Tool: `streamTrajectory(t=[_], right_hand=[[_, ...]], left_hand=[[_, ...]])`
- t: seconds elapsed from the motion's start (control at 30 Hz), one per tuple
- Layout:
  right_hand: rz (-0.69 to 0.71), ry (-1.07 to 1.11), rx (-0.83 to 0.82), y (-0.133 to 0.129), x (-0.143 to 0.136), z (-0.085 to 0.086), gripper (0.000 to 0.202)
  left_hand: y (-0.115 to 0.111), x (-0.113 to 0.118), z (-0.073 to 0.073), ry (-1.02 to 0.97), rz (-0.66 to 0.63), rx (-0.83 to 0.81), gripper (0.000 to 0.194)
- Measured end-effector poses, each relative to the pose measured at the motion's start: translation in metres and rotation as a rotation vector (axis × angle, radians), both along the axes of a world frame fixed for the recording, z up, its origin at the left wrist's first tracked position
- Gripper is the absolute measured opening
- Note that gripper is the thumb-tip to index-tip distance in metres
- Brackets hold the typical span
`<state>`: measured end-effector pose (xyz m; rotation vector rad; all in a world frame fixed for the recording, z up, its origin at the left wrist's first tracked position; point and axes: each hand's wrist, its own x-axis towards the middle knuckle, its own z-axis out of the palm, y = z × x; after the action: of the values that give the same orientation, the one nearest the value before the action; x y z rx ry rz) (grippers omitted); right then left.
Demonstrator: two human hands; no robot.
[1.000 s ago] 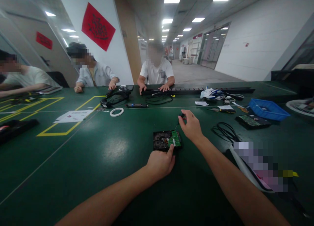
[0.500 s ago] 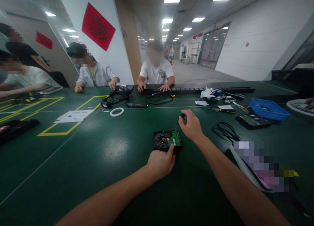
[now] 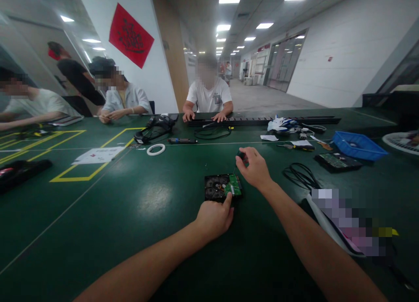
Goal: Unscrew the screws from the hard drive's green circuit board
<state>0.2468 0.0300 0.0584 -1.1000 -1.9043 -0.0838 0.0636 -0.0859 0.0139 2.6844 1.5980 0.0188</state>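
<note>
A hard drive (image 3: pixel 214 187) lies flat on the green table, its green circuit board (image 3: pixel 233 182) facing up on the right side. At its near edge, my left hand (image 3: pixel 214 217) grips the drive, with the index finger pressed on the board. Fingers of my right hand (image 3: pixel 255 167) pinch the dark handle of a small screwdriver (image 3: pixel 241 154). Its thin shaft slants down to the far right part of the board; whether the tip sits in a screw is too small to tell. Tiny specks lie on the table just beyond the drive.
To the right are a coiled black cable (image 3: pixel 299 175), another hard drive (image 3: pixel 338 161), a blue tray (image 3: pixel 359 147) and pliers (image 3: pixel 296 147). A white tape roll (image 3: pixel 156 149) lies to the left. Across the table, a person (image 3: pixel 209 94) rests both hands by long black rails (image 3: pixel 262 121).
My right hand and the screwdriver handle have shifted very slightly left. My left hand and the drive stay put. A person in black walks rightward behind; a seated person's hands have come together.
</note>
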Motion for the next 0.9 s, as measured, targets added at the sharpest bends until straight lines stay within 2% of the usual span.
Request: streamTrajectory(t=[0.6, 0.9], right_hand=[[-0.064, 0.035, -0.044, 0.0045, 0.0024, -0.0031, 0.023], [-0.045, 0.011, -0.023, 0.0014, 0.0022, 0.0001, 0.025]], left_hand=[[0.0006, -0.0006, -0.0002, -0.011, -0.006, -0.003, 0.057], [-0.0002, 0.0001, 0.0024, -0.02, 0.019, -0.03, 0.058]])
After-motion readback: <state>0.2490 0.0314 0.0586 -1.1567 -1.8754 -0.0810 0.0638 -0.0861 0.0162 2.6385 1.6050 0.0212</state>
